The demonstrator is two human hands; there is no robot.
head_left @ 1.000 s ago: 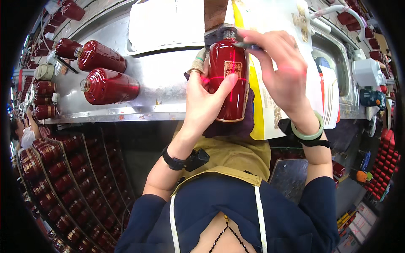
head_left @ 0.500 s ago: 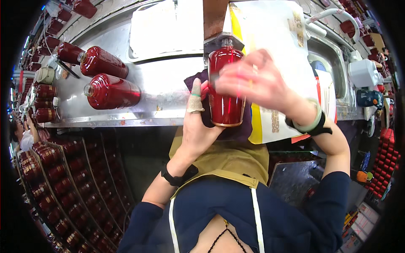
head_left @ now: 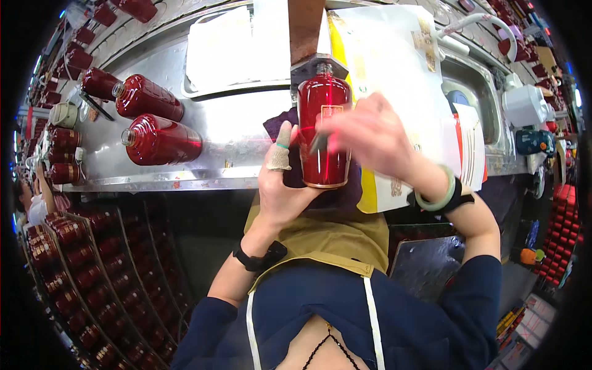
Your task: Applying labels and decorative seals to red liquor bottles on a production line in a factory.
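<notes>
A glossy red bottle (head_left: pixel 325 157) with a clear glass neck lies in front of me, its neck pointing away. It rests against a dark purple cloth (head_left: pixel 280 125), and a small gold-edged label sits on its upper face. My left hand (head_left: pixel 280 185) holds the bottle from its left side near the base; one finger wears a pale cover with a green band, and the others are partly hidden. Over the bottle's right side, my right hand (head_left: pixel 376 135) is blurred, its fingers closed on a small dark flat piece (head_left: pixel 319 143). A thin red light line crosses the bottle.
Several red bottles (head_left: pixel 163 139) lie on the metal counter (head_left: pixel 225 132) to the left. White sheets (head_left: pixel 237 52) lie behind them. A brown post (head_left: pixel 306 28) stands beyond the bottle. Right are a white-and-yellow bag (head_left: pixel 391 68) and a sink (head_left: pixel 487 92). Bottle racks (head_left: pixel 92 271) stand lower left.
My right hand has shifted slightly down and turned, baring the gold-edged label and the dark piece in its fingers. My left hand stays at the bottle. The whole view has shifted a little.
</notes>
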